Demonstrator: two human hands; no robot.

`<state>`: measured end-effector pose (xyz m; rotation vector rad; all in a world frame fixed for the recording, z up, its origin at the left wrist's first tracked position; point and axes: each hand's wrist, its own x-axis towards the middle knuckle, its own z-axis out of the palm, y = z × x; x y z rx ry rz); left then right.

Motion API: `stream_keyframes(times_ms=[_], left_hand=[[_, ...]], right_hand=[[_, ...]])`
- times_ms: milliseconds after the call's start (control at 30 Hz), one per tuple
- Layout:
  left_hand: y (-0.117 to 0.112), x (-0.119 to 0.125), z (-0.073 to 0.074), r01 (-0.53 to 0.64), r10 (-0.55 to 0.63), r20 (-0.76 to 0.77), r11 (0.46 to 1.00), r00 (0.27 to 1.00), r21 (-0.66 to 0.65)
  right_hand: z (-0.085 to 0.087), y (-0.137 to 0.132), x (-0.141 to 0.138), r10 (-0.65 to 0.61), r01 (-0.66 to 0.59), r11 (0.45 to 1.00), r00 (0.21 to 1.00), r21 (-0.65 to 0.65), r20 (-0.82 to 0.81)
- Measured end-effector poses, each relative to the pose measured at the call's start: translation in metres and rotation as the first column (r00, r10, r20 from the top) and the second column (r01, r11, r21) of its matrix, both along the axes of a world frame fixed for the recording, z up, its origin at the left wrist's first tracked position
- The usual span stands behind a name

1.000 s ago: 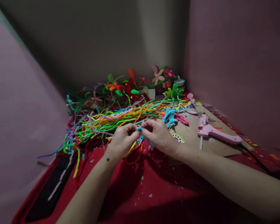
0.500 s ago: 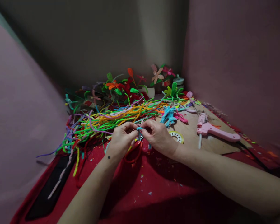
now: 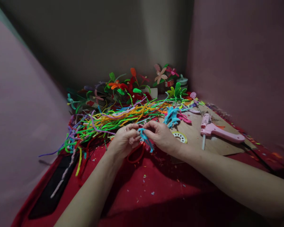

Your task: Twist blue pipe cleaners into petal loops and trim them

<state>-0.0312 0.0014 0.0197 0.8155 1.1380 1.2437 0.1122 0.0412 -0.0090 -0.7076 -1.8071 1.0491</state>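
Observation:
My left hand (image 3: 124, 140) and my right hand (image 3: 161, 136) meet over a red cloth (image 3: 156, 192), fingertips pinched together. Between them is a short blue pipe cleaner (image 3: 145, 138), bent into loops, with its ends hanging below my right thumb. Both hands grip it. Red-handled scissors (image 3: 136, 154) lie on the cloth just under my hands. A big heap of coloured pipe cleaners (image 3: 113, 121) spreads behind my left hand.
A pink glue gun (image 3: 217, 130) lies on a cardboard sheet (image 3: 203, 138) to the right, its cord trailing off. A roll of tape (image 3: 180, 137) and small blue and pink pipe-cleaner shapes (image 3: 172, 116) sit near my right hand. Finished pipe-cleaner flowers (image 3: 132, 85) stand in the corner by the walls.
The blue pipe cleaner has been turned between my fingers and more of it now hangs below my right hand. My hands have stayed in the same spot.

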Motion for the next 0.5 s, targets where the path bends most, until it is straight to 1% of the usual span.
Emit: stream_keyframes(times_ms=[100,167,200,233,267,300,333,367,400,433,500], left_hand=[[-0.001,-0.004,0.001,0.089,-0.089,0.062,0.996,0.994,0.007],[-0.003,-0.004,0.002,0.128,-0.131,0.058,0.99,0.99,0.061],[-0.004,-0.003,0.002,0.135,-0.136,0.01,0.986,0.991,0.1],[-0.005,-0.002,0.001,0.137,-0.128,-0.076,0.981,0.989,0.14],[-0.006,-0.001,0.0,0.145,-0.111,-0.187,0.973,0.976,0.181],[-0.006,0.0,-0.001,0.158,-0.082,-0.314,0.961,0.946,0.226],[-0.006,0.001,-0.003,0.174,-0.03,-0.444,0.942,0.896,0.288],[-0.006,0.001,-0.006,0.201,0.044,-0.569,0.911,0.821,0.361],[-0.006,0.0,-0.008,0.244,0.135,-0.676,0.867,0.725,0.435],[-0.006,-0.001,-0.01,0.304,0.234,-0.755,0.812,0.613,0.498],[-0.006,-0.004,-0.013,0.429,0.415,-0.823,0.709,0.388,0.56]], right_hand=[[0.003,0.001,0.0,0.021,-0.021,1.0,0.999,-0.007,-0.043],[0.005,0.002,0.0,0.045,-0.051,0.996,0.996,-0.071,-0.081],[0.006,0.002,0.0,0.058,-0.071,0.989,0.993,-0.132,-0.101],[0.007,0.003,-0.001,0.069,-0.092,0.976,0.99,-0.199,-0.122],[0.007,0.004,-0.001,0.073,-0.11,0.959,0.987,-0.262,-0.144],[0.006,0.005,-0.001,0.076,-0.126,0.941,0.983,-0.313,-0.168],[0.005,0.006,-0.001,0.078,-0.143,0.925,0.978,-0.351,-0.192],[0.004,0.007,-0.001,0.08,-0.159,0.912,0.973,-0.379,-0.216],[0.003,0.007,-0.001,0.084,-0.178,0.899,0.967,-0.4,-0.24],[0.002,0.007,-0.001,0.088,-0.196,0.886,0.961,-0.421,-0.261],[0.003,0.007,-0.001,0.091,-0.221,0.856,0.955,-0.467,-0.283]])
